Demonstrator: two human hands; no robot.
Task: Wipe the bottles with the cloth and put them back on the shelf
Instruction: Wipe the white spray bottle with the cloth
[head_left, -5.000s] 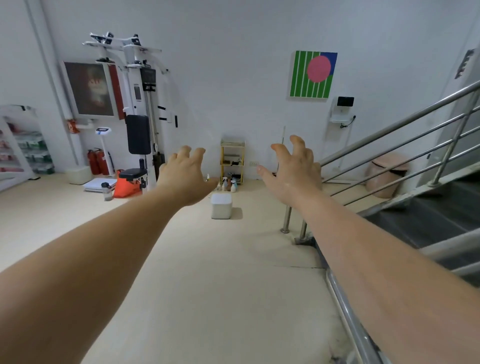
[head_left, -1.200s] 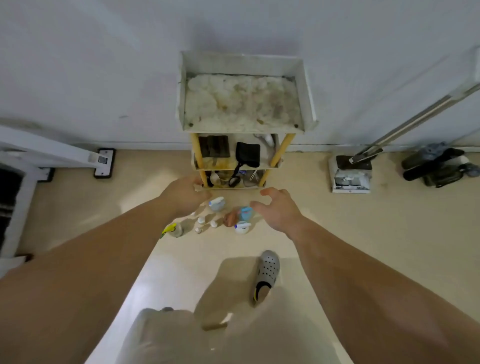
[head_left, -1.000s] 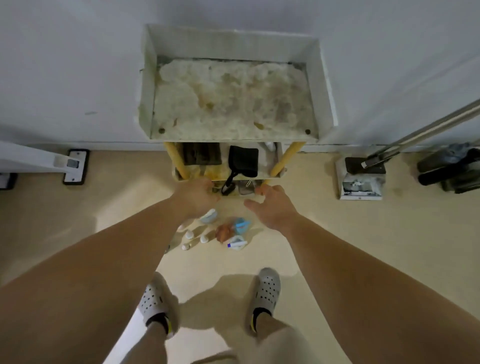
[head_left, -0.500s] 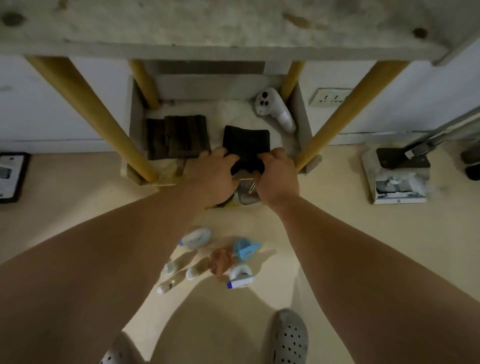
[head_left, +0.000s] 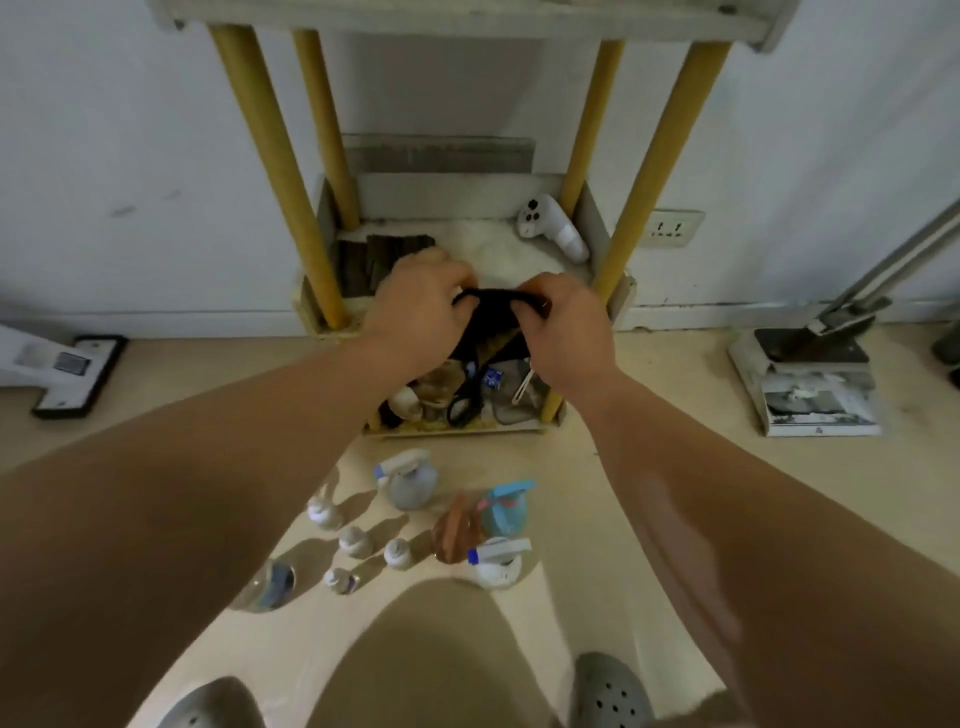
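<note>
Both my hands hold a black cloth (head_left: 488, 322) in front of the middle tier of a small shelf (head_left: 618, 291) with yellow posts. My left hand (head_left: 415, 306) grips the cloth's left edge and my right hand (head_left: 566, 327) pinches its right edge; the cloth hangs between them. Several bottles stand on the floor before the shelf: a white spray bottle (head_left: 408, 480), a blue spray bottle (head_left: 506, 506), a brown bottle (head_left: 454, 532), a white bottle with a blue nozzle (head_left: 496, 564), several small white bottles (head_left: 356, 540) and a clear bottle (head_left: 267, 584).
The middle tier holds dark folded cloths (head_left: 376, 257) and a white controller (head_left: 553, 226). The bottom tier (head_left: 519, 423) is crowded with scissors and clutter. A wall socket (head_left: 670, 228), a stair-rail base (head_left: 810, 379) on the right and a white machine foot (head_left: 62, 369) on the left flank the shelf.
I walked up to the shelf and crouched. Half a second ago both hands lay on the black cloth on the middle tier; now they have lifted it off and pulled it toward me.
</note>
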